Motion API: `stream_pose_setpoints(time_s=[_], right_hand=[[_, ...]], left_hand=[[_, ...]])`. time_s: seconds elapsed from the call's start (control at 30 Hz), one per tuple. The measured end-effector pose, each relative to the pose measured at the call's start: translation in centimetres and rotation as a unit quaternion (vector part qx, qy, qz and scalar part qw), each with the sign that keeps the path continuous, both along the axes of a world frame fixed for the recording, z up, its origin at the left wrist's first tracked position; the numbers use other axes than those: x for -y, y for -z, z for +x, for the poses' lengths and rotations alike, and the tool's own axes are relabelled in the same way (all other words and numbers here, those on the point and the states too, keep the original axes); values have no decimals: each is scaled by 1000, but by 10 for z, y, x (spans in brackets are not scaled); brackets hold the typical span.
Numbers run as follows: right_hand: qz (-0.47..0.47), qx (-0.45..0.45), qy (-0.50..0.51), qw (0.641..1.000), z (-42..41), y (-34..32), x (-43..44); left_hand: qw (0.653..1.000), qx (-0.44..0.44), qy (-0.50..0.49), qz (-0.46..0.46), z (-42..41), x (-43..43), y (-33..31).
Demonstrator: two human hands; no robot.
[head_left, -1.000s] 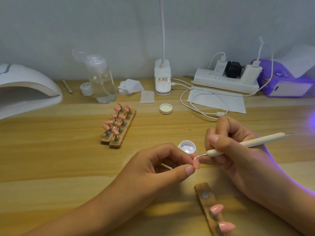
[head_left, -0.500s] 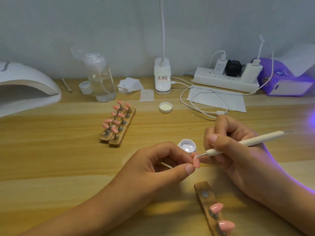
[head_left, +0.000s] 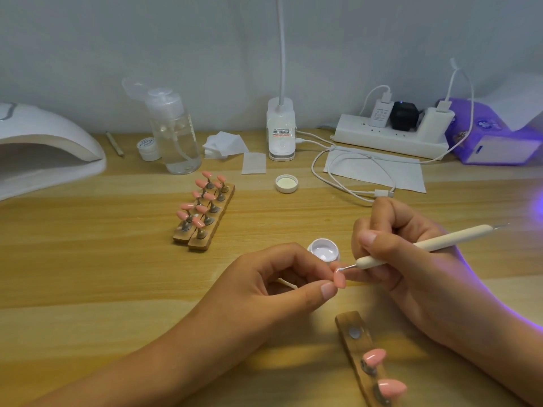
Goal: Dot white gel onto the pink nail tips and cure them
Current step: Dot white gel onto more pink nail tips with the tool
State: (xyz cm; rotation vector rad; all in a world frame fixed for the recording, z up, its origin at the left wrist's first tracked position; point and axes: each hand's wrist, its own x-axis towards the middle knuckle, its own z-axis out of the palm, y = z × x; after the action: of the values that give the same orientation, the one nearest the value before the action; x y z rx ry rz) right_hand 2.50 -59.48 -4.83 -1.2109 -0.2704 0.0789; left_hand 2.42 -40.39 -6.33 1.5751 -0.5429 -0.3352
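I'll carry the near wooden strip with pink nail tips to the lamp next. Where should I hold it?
Probably pinch the brown wooden strip by its long edges at the bare far end, beside the empty metal disc, coming from above. The pink nail tips stand on stems nearer you, so fingers there could knock them.

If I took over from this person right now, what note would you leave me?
Left hand pinches one pink nail tip. Right hand grips the dotting tool, its ball end at that tip's top edge.
Open gel pot sits just beyond; front wooden strip holds two tips; back strips carry more; curing lamp far left.
Done: no dots visible at this size.
Left: dot the tips, then cure.
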Motion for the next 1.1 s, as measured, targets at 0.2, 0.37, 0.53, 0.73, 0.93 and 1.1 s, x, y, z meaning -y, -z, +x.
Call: stream_pose_setpoints(time_s=[0.2, 0.37, 0.53, 0.73, 0.93, 1.1], right_hand=[[-3, 0, -1, 1000, 0, 0, 0], [-14, -2, 3, 1000, 1, 0, 0], [-20, -1, -1, 1000, 0, -1, 0], [-16, -1, 0, 1000, 0, -1, 0], [-11, -9, 6, 1000, 0, -1, 0], [-4, -14, 10, 1000, 1, 0, 0]], left_hand=[[1000, 2, -1, 1, 0, 0, 0], [1000, 9, 0, 5, 0, 0, 0], [1000, 10, 0, 8, 0, 0, 0], [1000, 8, 0, 7, 0, 1, -1], [1000, 4, -2, 9, 0, 0, -1], [1000, 2, -1, 11, 0, -1, -1]])
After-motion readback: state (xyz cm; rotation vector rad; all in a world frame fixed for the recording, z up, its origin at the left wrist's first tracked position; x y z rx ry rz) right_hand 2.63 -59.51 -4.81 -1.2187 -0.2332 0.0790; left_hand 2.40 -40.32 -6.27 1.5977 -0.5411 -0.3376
